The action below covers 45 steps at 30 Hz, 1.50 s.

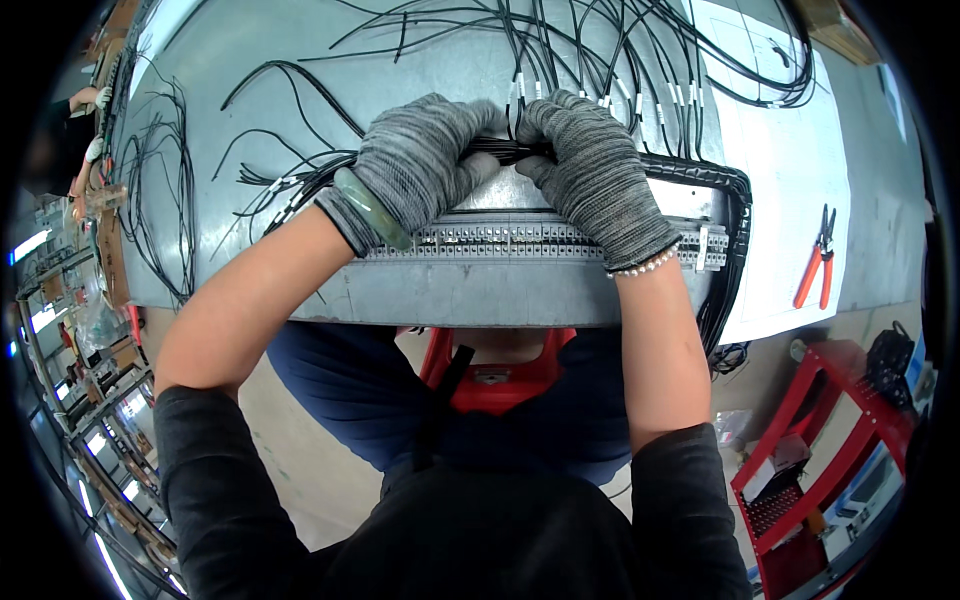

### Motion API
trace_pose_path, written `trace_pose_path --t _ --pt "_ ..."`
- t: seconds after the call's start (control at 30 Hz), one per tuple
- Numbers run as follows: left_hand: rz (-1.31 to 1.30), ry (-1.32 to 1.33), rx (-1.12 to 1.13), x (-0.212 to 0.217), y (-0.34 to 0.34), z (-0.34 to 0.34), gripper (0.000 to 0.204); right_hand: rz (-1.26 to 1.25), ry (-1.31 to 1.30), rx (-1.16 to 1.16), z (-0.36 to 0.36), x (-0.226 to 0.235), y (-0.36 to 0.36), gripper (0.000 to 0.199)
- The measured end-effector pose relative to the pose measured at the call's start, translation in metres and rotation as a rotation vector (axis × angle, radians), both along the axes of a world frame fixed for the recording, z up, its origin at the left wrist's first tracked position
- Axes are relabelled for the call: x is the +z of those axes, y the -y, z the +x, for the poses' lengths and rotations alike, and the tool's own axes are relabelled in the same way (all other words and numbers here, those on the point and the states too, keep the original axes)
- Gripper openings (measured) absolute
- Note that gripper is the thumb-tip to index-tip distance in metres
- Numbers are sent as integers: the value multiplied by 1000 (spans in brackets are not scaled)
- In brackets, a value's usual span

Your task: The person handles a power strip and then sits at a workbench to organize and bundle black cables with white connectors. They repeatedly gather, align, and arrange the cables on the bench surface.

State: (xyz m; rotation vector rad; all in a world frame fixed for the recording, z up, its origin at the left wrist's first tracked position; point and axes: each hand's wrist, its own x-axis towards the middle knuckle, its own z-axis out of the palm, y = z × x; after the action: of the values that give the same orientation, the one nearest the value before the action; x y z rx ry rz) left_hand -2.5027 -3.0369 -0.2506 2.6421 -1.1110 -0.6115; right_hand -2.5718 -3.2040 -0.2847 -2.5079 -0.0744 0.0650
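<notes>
Both my hands wear grey knitted gloves and meet over a bundle of black wires [508, 152] that runs sideways across a metal panel [440, 290]. My left hand [420, 150] is closed round the bundle, thumb in front and fingers behind. Close beside it, my right hand [585, 150] pinches the same bundle the same way. Single wires with white marker sleeves [638, 105] fan out from the bundle toward the far side. Below my hands lies a row of terminal blocks [490, 238] on a rail. At the right the bundle [740, 200] bends round toward me.
Red-handled pliers [820, 262] rest on a white paper sheet [780, 200] at the right. Loose black wires [160, 190] lie at the left. A red cart [820, 420] stands on the floor at lower right. Another person's gloved hand [103, 97] shows at far left.
</notes>
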Motion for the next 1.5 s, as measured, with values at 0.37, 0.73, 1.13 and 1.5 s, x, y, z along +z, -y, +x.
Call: trace_pose_path --t 0.37,0.73,1.13,1.5 --pt "115 225 -210 -3 8 1 22 31 72 -11 0 1 -1 26" --pt "239 71 -86 3 19 0 29 62 121 -35 -3 0 1 27" --pt "257 286 -214 3 16 -3 26 84 74 -10 -3 8 5 24" --pt "199 -19 -111 7 12 16 22 -30 2 -10 -5 13 5 24"
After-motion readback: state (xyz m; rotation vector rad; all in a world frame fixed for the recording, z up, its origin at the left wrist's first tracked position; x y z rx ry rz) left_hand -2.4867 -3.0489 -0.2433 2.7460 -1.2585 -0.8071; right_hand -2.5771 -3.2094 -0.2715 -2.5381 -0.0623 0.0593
